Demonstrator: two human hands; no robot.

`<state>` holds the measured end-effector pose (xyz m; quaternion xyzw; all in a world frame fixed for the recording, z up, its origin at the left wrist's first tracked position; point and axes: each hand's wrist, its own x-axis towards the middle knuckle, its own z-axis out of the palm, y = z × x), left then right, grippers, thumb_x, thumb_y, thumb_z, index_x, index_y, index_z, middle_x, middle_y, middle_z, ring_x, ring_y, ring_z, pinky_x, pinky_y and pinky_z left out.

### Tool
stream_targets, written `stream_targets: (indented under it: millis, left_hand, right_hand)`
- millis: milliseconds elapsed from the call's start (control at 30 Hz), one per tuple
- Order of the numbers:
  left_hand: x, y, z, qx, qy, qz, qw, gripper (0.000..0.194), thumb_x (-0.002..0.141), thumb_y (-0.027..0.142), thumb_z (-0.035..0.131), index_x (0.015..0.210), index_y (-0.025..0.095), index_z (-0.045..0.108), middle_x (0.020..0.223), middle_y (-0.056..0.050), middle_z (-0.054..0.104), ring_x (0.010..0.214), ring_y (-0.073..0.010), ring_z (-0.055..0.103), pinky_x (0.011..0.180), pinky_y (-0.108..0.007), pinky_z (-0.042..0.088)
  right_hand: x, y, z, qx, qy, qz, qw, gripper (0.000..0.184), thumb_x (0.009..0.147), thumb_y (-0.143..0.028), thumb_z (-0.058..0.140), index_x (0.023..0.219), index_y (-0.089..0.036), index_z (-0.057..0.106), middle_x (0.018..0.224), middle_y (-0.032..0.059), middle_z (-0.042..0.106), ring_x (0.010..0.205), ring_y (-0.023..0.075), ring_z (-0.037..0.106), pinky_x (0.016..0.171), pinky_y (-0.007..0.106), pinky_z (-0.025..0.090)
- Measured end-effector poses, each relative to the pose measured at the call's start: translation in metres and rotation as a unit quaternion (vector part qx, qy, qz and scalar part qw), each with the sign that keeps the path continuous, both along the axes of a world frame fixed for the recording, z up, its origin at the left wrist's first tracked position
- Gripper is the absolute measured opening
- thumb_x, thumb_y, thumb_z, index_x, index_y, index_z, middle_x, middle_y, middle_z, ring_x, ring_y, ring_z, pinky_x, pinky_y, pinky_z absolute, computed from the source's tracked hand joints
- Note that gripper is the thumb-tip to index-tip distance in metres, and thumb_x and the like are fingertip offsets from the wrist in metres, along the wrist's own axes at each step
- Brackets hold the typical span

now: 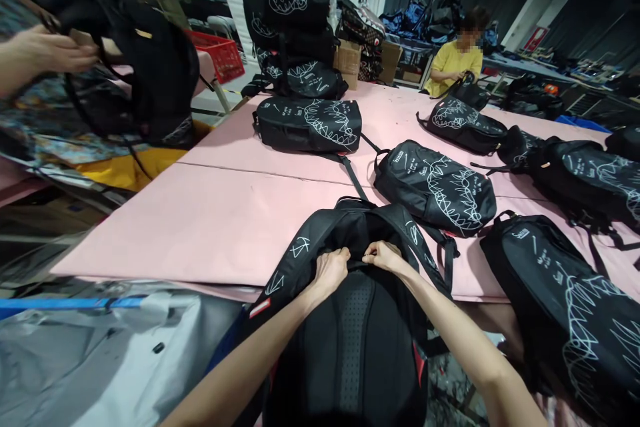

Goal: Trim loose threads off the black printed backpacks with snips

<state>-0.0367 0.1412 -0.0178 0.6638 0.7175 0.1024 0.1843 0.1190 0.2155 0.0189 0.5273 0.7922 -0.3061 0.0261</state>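
Observation:
In front of me a black backpack (357,340) with white scribbled print leans on the table's edge, its padded back towards me and its top opened out. My left hand (332,265) is closed, its fingertips pinching the upper edge of the back panel inside the opening. Just across from it, my right hand (381,256) pinches the same edge, a small gap between the two. What lies between the fingertips beyond that fabric edge is hidden. The inside of the bag is dark.
More printed black backpacks lie on the pink table (210,220): one ahead (310,123), one nearer (435,187), one at right (565,307). A tall stack (295,73) stands behind. At left a co-worker's hand (55,50) holds a black bag. Another person (457,57) works at the back.

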Motion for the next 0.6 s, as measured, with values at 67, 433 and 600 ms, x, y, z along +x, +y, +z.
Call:
stream_targets:
  millis: [67, 433, 600]
  left_hand:
    - [0.001, -0.002, -0.002, 0.005, 0.001, 0.010, 1.000, 0.025, 0.087, 0.017, 0.034, 0.093, 0.021, 0.058, 0.092, -0.005, 0.065, 0.077, -0.0179, 0.062, 0.062, -0.026, 0.036]
    - [-0.001, -0.001, -0.006, 0.019, -0.018, 0.011, 1.000, 0.027, 0.089, 0.022, 0.035, 0.093, 0.023, 0.061, 0.104, -0.002, 0.057, 0.072, -0.0136, 0.058, 0.059, -0.026, 0.034]
    - [0.000, -0.001, -0.005, 0.012, -0.042, 0.014, 0.999, 0.025, 0.088, 0.022, 0.037, 0.092, 0.023, 0.062, 0.103, -0.003, 0.056, 0.073, -0.0143, 0.057, 0.061, -0.026, 0.035]
  right_hand:
    - [-0.002, 0.000, -0.001, -0.004, -0.005, -0.003, 1.000, 0.015, 0.070, -0.035, 0.063, 0.081, -0.026, 0.069, 0.081, -0.0033, 0.069, 0.082, 0.0152, 0.062, 0.068, 0.023, 0.039]
    - [-0.019, 0.003, 0.003, -0.039, -0.031, -0.015, 0.999, 0.011, 0.068, -0.034, 0.066, 0.072, -0.026, 0.072, 0.074, -0.0037, 0.070, 0.074, 0.0145, 0.064, 0.061, 0.021, 0.039]
    - [-0.024, -0.001, -0.001, -0.027, -0.026, -0.036, 0.999, 0.006, 0.065, -0.032, 0.068, 0.066, -0.027, 0.071, 0.068, -0.0045, 0.069, 0.070, 0.0148, 0.063, 0.057, 0.021, 0.039]
